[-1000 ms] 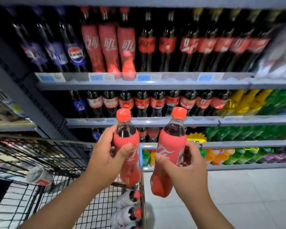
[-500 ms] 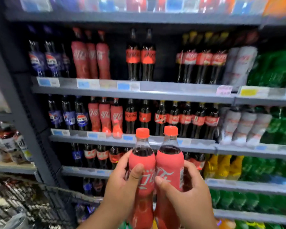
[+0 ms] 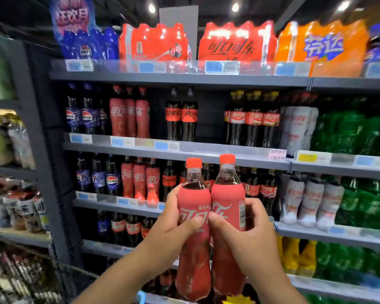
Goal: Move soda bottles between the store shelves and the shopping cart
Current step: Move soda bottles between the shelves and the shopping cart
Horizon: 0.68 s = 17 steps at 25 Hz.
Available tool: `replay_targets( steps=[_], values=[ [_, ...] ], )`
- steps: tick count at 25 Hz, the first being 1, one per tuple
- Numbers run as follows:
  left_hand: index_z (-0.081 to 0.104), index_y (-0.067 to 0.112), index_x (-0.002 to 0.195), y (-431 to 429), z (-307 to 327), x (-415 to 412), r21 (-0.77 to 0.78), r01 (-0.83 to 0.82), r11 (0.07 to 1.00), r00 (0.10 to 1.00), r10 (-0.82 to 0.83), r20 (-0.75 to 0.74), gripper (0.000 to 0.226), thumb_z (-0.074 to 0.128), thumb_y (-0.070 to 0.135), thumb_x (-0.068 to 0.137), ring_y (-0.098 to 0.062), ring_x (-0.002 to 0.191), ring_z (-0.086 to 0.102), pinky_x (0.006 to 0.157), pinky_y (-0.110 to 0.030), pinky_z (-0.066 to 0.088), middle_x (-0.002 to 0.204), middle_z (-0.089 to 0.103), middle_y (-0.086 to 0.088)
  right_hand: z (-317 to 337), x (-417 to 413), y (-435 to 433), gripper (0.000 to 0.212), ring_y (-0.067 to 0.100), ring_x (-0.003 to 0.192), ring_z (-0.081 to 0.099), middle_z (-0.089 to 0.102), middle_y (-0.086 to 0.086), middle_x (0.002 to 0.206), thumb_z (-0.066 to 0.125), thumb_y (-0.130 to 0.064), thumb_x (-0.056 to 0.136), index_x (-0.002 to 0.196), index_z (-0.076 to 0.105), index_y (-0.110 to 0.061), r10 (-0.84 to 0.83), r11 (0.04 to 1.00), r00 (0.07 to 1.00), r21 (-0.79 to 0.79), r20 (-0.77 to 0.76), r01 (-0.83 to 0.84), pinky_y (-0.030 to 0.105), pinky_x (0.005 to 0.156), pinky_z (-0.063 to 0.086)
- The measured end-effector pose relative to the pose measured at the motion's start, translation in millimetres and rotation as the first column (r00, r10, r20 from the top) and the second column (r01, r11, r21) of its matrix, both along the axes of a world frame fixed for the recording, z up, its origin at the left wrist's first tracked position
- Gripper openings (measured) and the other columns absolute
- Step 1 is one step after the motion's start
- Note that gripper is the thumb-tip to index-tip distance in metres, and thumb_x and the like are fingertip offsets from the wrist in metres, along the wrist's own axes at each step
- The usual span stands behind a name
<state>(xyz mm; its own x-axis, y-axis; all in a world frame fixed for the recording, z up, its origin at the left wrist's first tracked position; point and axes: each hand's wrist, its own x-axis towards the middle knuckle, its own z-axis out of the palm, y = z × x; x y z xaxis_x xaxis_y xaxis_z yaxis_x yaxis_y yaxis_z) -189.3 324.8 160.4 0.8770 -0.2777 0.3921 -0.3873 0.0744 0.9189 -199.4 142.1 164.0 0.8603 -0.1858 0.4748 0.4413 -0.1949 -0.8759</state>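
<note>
Two red-sleeved cola bottles with red caps stand upright side by side, touching, in front of the shelves. My left hand (image 3: 171, 231) grips the left bottle (image 3: 193, 255) around its middle. My right hand (image 3: 248, 235) grips the right bottle (image 3: 227, 207) the same way. Both caps reach about the height of the second shelf edge (image 3: 206, 153). Matching red-sleeved bottles (image 3: 129, 116) stand on the shelf above and to the left, and more of them (image 3: 139, 179) on the one below.
The grey shelving holds blue cola bottles (image 3: 86, 115) at left, dark cola bottles (image 3: 181, 115) in the middle, green bottles (image 3: 349, 132) at right. Shrink-wrapped packs (image 3: 154, 43) sit on top. The wire shopping cart rim (image 3: 53, 262) shows at the lower left.
Both bottles rose from above the cart up to shelf height and came together until they touch. My view tilted upward, so the top shelf packs are now visible.
</note>
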Motion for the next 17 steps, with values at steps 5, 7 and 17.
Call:
replay_targets(
  steps=[5, 7, 17],
  values=[
    [0.042, 0.037, 0.143, 18, 31, 10, -0.063, -0.093, 0.994, 0.992, 0.098, 0.084, 0.067, 0.077, 0.028, 0.086, -0.024, 0.120, 0.065, 0.091, -0.035, 0.057, 0.129, 0.067, -0.003, 26, 23, 18, 0.047, 0.004, 0.072, 0.072, 0.074, -0.015, 0.086, 0.086, -0.058, 0.056, 0.090, 0.059, -0.039, 0.092, 0.995, 0.994, 0.042, 0.060, -0.095, 0.021, 0.060, 0.055],
    [0.048, 0.036, 0.137, 28, 42, 18, -0.076, -0.179, 0.981, 0.973, 0.188, 0.131, 0.062, 0.077, 0.021, 0.085, -0.021, 0.118, 0.067, 0.090, -0.033, 0.057, 0.126, 0.069, 0.001, 35, 38, 30, 0.045, 0.005, 0.076, 0.073, 0.074, -0.016, 0.089, 0.092, -0.048, 0.061, 0.092, 0.060, -0.040, 0.126, 0.991, 0.989, 0.039, 0.076, -0.129, 0.027, 0.066, 0.057],
    [0.046, 0.033, 0.131, 142, 107, 144, -0.092, -0.553, 0.828, 0.789, 0.555, 0.264, 0.074, 0.085, 0.031, 0.068, -0.013, 0.108, 0.069, 0.100, -0.048, 0.054, 0.119, 0.069, 0.000, 87, 141, 99, 0.042, -0.005, 0.076, 0.063, 0.069, -0.029, 0.084, 0.086, -0.058, 0.060, 0.091, 0.064, -0.039, 0.033, 0.997, 0.987, -0.079, 0.156, -0.021, 0.029, 0.065, 0.048]
  ],
)
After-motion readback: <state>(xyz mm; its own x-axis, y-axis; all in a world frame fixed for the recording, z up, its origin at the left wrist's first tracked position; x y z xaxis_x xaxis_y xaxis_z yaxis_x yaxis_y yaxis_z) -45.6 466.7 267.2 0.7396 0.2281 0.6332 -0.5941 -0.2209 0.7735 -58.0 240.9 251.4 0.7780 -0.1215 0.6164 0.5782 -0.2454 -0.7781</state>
